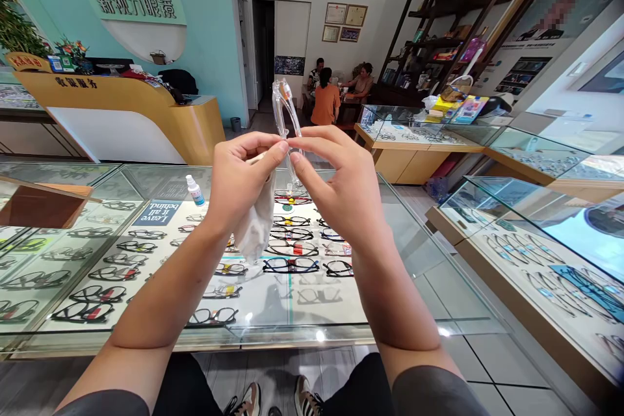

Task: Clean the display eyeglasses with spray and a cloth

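Observation:
A pair of clear-framed eyeglasses point(284, 107) is held upright in front of me, above a glass display case. My left hand point(246, 172) is closed on a pale cleaning cloth point(256, 227), which hangs down below its fingers; its fingertips also meet the glasses. My right hand point(336, 172) pinches the glasses between thumb and fingers from the other side. Part of the frame is hidden behind my fingers. On the case top, left of my hands, stands a small white spray bottle point(195, 190) with a blue label.
Beneath the glass top point(336, 312), several eyeglasses point(291, 265) lie in rows. A brown tray or box point(43, 205) sits at the left. More display cases point(550, 253) line the right side. Several people point(325, 101) sit at the back, near dark shelves point(433, 45).

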Demonstrator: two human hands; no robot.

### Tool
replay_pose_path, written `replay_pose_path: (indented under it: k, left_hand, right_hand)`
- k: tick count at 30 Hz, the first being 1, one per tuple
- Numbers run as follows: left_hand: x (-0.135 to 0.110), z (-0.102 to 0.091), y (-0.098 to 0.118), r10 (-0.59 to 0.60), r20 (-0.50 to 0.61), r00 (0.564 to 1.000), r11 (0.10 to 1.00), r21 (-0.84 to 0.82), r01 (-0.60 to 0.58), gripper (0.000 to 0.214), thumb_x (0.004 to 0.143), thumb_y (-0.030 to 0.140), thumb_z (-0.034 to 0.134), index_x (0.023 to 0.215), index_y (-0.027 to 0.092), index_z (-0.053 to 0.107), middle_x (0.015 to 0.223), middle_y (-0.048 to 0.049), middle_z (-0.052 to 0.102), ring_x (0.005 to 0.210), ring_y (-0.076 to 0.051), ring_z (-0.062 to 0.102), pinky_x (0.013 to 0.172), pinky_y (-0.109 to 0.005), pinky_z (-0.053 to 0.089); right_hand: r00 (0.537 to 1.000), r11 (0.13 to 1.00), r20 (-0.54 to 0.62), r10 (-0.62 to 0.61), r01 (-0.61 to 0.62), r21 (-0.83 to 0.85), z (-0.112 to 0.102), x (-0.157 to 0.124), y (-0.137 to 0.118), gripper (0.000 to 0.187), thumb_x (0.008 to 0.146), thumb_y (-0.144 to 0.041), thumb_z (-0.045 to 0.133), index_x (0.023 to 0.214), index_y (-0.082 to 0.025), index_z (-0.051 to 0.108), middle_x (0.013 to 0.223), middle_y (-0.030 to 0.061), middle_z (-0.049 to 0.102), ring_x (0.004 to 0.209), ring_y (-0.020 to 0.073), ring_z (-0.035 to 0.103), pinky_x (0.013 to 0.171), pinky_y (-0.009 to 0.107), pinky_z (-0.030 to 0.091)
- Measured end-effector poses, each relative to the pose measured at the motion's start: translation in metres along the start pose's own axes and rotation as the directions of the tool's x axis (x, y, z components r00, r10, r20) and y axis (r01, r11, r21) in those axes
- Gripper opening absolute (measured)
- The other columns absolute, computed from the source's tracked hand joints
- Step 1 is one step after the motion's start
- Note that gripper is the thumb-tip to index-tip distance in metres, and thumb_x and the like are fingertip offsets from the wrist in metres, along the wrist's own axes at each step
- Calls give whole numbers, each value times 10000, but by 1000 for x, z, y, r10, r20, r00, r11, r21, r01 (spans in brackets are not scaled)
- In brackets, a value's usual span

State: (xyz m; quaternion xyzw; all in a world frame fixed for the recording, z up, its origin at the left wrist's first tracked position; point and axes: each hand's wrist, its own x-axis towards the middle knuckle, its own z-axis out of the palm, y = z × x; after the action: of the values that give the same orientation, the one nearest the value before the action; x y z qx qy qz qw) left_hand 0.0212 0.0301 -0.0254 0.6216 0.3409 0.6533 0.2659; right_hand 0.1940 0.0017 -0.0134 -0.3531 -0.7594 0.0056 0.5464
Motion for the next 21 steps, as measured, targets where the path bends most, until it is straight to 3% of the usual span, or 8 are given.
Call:
replay_pose_path:
  k: [6, 10, 14, 17, 21]
  left_hand:
    - [5, 0, -7, -15, 67, 998, 996, 93, 9, 301, 853, 516, 894, 825, 233, 797, 704, -22, 694, 659, -174, 600, 573, -308, 453]
    - [14, 0, -24, -15, 210, 978, 941, 332, -57, 176, 881, 372, 790, 789, 231, 739, 656, 6, 614, 631, -159, 513, 596, -309, 388]
    - [21, 2, -49, -123, 427, 896, 787, 592, -174, 122, 894, 311, 709, 813, 223, 730, 668, -5, 644, 638, -173, 506, 631, -327, 352]
    - [24, 7, -71, -242, 509, 826, 661, 710, -244, 139, 895, 330, 705, 850, 214, 768, 739, -51, 726, 702, -220, 594, 668, -341, 387]
    - [22, 16, -103, -321, 560, 764, 637, 724, -264, 154, 853, 344, 763, 934, 223, 812, 927, -77, 821, 903, -279, 707, 768, -331, 490]
  right_hand:
    - [1000, 995, -15, 16, -18, -94, -2, 0, 3, 161, 1059, -338, 694, 1009, -274, 833, 1175, 72, 807, 1104, 283, 752, 1033, 488, 589]
    - [995, 996, -99, 23, -32, -85, -9, 0, -2, 132, 1047, -272, 710, 923, -263, 757, 1059, 59, 771, 998, 251, 716, 960, 449, 565]
    - [987, 996, -158, 10, -24, -84, -12, 0, -5, 239, 1033, -238, 728, 808, -252, 649, 827, 13, 666, 769, 202, 624, 827, 425, 557]
    - [990, 997, -128, 57, -64, -52, -14, -1, -5, 288, 1052, -288, 716, 789, -266, 600, 682, -23, 527, 707, 191, 598, 809, 412, 582]
    - [993, 995, -92, 76, -81, -52, -19, -2, -8, 307, 997, -242, 773, 747, -258, 597, 618, -42, 436, 656, 170, 552, 812, 401, 590]
